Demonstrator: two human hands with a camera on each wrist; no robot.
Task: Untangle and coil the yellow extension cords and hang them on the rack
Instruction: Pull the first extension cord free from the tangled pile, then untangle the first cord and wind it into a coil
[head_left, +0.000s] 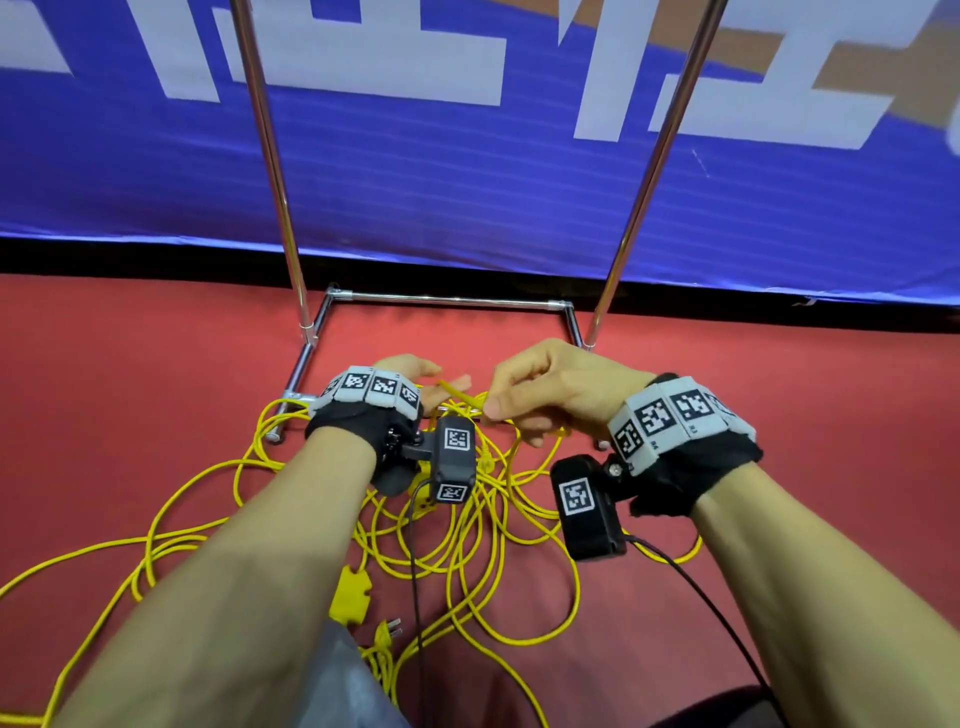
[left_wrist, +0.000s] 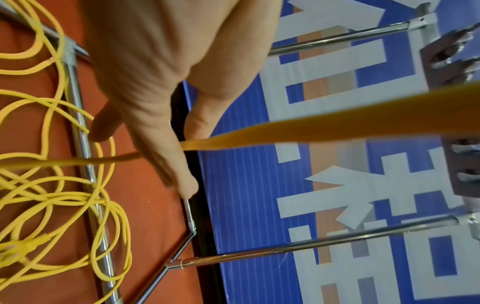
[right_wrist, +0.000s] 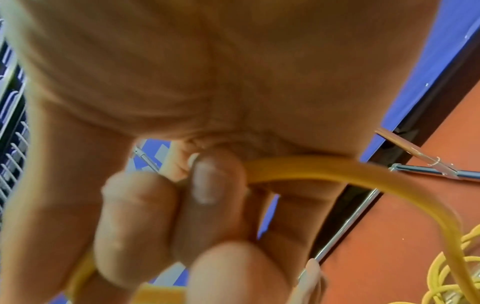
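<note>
The bare forearms fill the foreground of the head view, each wrist wearing a black strap with grey tag blocks. Beyond them the tall chrome tube rack (head_left: 447, 300) stands on the red floor, its uprights rising past the frame top; nothing hangs on it that can be seen. The tangle of thin yellow extension cords (head_left: 467, 545) sprawls on the floor under and in front of the hands, some loops lying over the rack's near foot rail, with a yellow block socket (head_left: 352, 595) near the left forearm. One strand runs roughly left to right between the hands. The right hand (head_left: 545, 389) pinches it between thumb and curled fingers. The left hand (head_left: 410, 376) is spread with straight fingers, the strand crossing them; no closed hold shows there. No containers are present.
</note>
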